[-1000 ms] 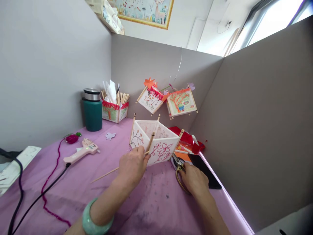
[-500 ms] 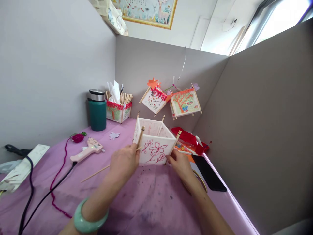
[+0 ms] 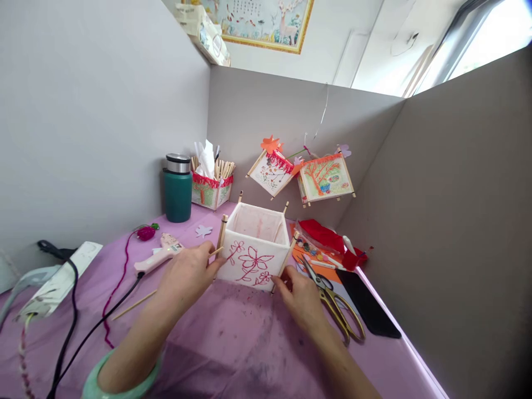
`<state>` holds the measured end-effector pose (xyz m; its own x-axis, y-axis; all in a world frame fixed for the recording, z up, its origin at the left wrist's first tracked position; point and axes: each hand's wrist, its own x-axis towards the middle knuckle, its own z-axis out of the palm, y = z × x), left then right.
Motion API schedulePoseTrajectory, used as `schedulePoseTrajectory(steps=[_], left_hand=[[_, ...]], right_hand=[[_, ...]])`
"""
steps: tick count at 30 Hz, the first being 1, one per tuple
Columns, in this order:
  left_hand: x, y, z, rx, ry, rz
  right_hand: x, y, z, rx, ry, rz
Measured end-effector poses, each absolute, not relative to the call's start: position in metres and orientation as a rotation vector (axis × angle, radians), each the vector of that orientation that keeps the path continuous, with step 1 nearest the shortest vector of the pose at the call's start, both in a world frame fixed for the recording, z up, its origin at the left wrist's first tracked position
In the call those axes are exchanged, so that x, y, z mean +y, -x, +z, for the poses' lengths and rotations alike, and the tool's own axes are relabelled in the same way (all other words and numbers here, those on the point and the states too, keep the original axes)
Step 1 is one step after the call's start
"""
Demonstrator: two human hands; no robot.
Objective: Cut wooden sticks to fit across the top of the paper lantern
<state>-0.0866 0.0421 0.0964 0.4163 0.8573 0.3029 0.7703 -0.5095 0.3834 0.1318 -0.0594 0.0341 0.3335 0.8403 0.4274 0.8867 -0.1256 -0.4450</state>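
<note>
A square, open-topped white lantern [image 3: 251, 268] with red flowers drawn on its front stands between my hands on the purple cloth. Wooden sticks form its corner posts. My left hand [image 3: 189, 275] closes at the front left post, with a thin wooden skewer [image 3: 133, 305] passing through the grip. The skewer's tip shows beyond the fingers, and its other end lies to the left of the forearm. My right hand [image 3: 300, 293] pinches the lantern's lower front right corner. Gold-handled scissors [image 3: 341, 310] lie just right of that hand.
To the left are a glue gun [image 3: 155, 259], purple-red yarn [image 3: 117, 282] and a power strip [image 3: 62, 280]. A green bottle [image 3: 177, 194] and a decorated stick holder [image 3: 205, 194] stand behind. Two decorated lanterns [image 3: 322, 180] hang at the back. A black phone [image 3: 366, 305] lies right.
The lantern has turned so its front faces me more squarely, and it sits slightly nearer. My left hand has shifted down and left along its post. The scissors have come into clear view.
</note>
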Motion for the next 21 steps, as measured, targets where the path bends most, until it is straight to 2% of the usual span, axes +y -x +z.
schedulePoseTrajectory(steps=[4,9,12,15,21], left_hand=[[0.02,0.091,0.117,1.103,-2.218,0.938],[0.006,0.082,0.138,0.48,-1.533,1.119],[-0.001,0.062,0.149,0.254,-1.272,1.168],[-0.009,0.038,0.155,0.143,-1.152,1.165],[-0.007,0.019,0.15,0.143,-1.183,1.169]], right_hand=[[-0.059,-0.134,0.031,-1.53,1.939,-0.097],[-0.075,-0.126,0.043,-1.424,1.745,-0.248],[-0.089,-0.107,0.063,-1.455,1.542,-0.065],[-0.096,-0.082,0.081,-1.608,1.387,0.212],[-0.091,-0.069,0.093,-1.627,1.399,0.295]])
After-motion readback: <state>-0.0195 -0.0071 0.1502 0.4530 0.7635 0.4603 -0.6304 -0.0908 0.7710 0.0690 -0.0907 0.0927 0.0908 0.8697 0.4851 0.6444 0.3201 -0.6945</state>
